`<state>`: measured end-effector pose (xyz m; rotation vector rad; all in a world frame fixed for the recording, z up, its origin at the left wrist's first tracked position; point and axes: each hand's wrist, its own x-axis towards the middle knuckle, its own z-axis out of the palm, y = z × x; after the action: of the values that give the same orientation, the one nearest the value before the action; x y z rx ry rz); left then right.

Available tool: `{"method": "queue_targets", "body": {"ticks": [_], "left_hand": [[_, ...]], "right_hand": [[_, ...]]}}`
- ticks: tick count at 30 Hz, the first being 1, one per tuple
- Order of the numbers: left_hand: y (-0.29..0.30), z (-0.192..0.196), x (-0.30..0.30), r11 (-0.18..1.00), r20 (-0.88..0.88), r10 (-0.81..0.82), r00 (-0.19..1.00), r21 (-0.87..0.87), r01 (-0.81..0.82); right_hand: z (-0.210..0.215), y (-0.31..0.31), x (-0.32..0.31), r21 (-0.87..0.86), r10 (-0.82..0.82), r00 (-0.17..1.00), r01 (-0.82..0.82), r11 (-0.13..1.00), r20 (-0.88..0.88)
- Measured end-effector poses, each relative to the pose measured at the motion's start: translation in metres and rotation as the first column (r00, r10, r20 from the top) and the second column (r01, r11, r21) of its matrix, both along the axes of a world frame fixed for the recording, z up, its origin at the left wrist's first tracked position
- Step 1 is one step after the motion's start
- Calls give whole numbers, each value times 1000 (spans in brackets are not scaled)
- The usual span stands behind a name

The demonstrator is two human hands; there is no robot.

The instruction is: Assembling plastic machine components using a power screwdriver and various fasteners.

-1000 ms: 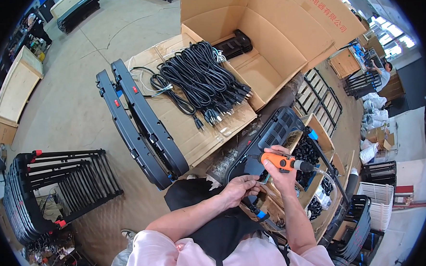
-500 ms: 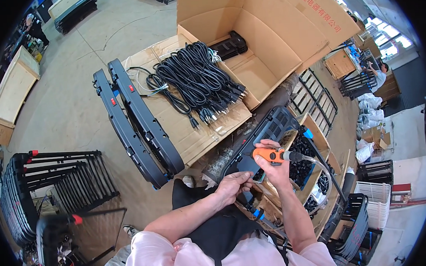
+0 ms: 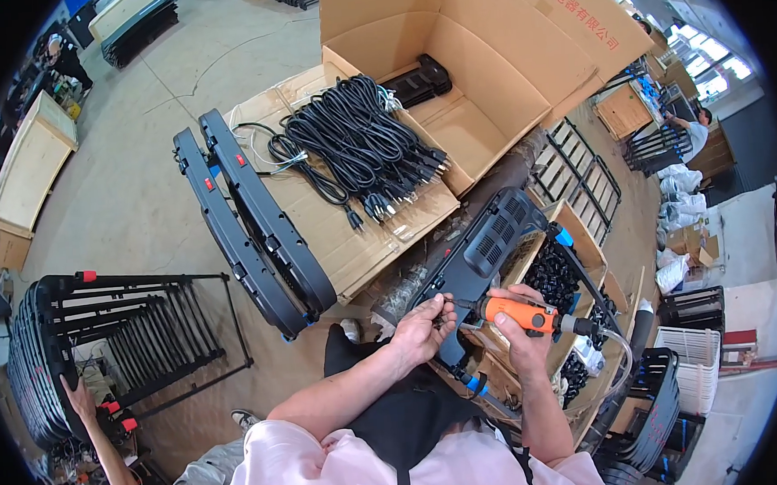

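My right hand grips an orange air screwdriver with a clear hose trailing from its back end. Its tip points left toward my left hand. The fingers of that hand are pinched together close to the driver's tip; whatever lies between them is too small to make out. Under both hands lies a long black plastic housing with vent slots and a small red switch. A bin of small black parts sits just beyond my right hand.
An open carton and a heap of black power cords lie ahead. Two black housings stand on edge at the left. Beyond them, a co-worker's hand touches stacked black frames. A person works far right.
The screwdriver has moved right and toward me, and its tip now faces my left fingers. My left hand has risen slightly. At lower left, a co-worker's arm has come in and the loose frame has joined the stack.
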<state>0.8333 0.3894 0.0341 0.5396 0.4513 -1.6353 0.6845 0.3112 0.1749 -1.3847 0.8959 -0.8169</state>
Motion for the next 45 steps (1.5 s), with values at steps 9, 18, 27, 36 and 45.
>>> {"method": "queue_targets", "body": {"ticks": [9, 18, 27, 36, 45], "left_hand": [[5, -4, -1, 998, -68, 2, 998, -67, -7], [0, 2, 1, 998, -103, 57, 993, 34, -54], [0, -5, 10, 999, -19, -8, 1000, 52, 9], [12, -4, 1, 980, 79, -199, 977, -7, 201], [10, -2, 6, 957, 149, -287, 946, -11, 291]], "right_hand": [[0, 6, 2, 15, 0, 1000, 0, 1000, -10], [-30, 7, 20, -68, 5, 997, -10, 998, -80], [-26, 7, 44, -63, 47, 989, -57, 996, -144], [-46, -1, 54, -168, 139, 973, -171, 971, -185], [24, 14, 22, -157, -135, 975, 108, 982, -174]]}}
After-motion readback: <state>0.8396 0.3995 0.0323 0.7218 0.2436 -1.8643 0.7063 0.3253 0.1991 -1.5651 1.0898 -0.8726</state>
